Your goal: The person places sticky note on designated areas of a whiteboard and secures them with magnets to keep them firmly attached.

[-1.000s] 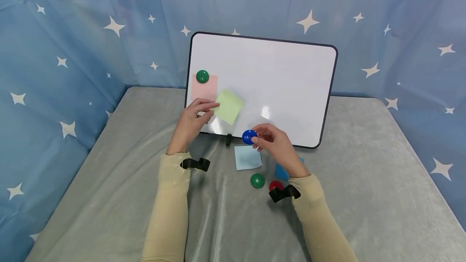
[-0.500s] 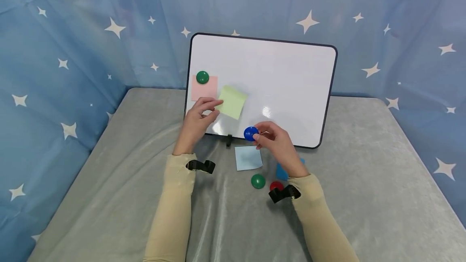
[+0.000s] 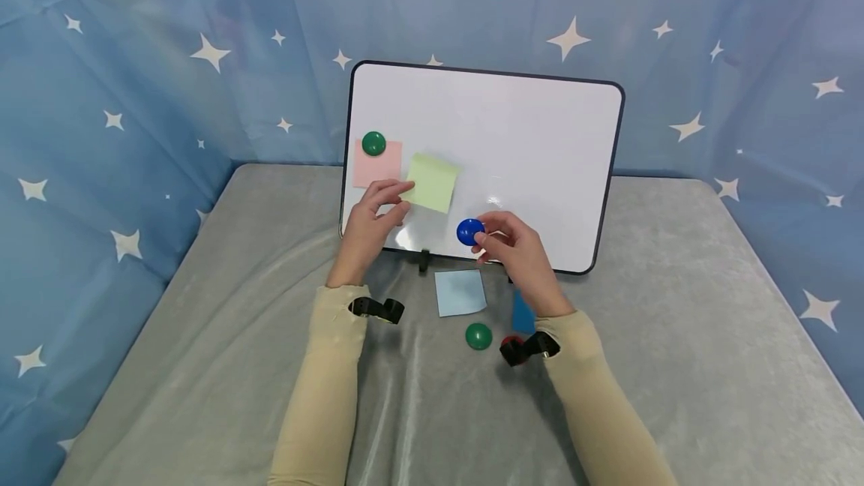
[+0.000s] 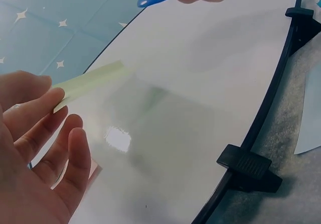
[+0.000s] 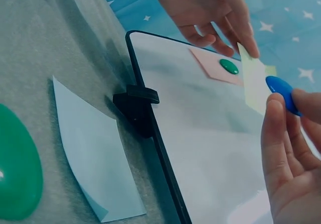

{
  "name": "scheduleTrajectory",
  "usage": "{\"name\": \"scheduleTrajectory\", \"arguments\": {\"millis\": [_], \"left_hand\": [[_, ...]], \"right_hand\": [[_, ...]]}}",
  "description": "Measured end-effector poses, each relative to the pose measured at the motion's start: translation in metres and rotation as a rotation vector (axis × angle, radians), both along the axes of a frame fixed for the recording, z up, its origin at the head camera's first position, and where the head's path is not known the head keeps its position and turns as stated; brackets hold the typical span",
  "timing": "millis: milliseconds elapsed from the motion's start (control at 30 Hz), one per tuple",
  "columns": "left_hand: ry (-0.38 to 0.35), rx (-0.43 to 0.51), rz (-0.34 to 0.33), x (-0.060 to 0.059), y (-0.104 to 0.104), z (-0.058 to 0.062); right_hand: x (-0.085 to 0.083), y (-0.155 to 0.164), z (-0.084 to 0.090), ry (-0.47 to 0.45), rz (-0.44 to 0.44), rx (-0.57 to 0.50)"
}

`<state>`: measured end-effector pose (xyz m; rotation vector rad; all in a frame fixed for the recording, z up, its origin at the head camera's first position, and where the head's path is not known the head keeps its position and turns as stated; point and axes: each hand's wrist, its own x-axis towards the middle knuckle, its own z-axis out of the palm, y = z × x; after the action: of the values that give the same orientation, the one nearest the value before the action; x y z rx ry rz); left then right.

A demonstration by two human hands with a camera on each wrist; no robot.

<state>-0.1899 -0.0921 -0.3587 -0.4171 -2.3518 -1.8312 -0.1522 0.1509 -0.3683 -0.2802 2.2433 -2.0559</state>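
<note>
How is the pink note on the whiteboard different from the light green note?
The pink note is pinned to the whiteboard by a green magnet; the light green note has no magnet, and the left hand pinches its edge. The pink one sits further left. Both are square paper notes.

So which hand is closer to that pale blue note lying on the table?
The right. The right hand holds a blue magnet just above the blue note; the left hand is further off, pinching the green note at the board.
</note>
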Motion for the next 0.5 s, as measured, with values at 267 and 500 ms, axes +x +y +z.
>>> {"name": "scheduleTrajectory", "arguments": {"millis": [267,500], "left_hand": [[-0.025,0.048,-0.018,0.012,0.001,0.017],[-0.039,0.076,-0.045,0.011,0.002,0.016]], "right_hand": [[-0.011,-0.002,0.004,0.014,-0.006,-0.018],[-0.016,-0.005,0.008,0.008,0.018,0.003]]}}
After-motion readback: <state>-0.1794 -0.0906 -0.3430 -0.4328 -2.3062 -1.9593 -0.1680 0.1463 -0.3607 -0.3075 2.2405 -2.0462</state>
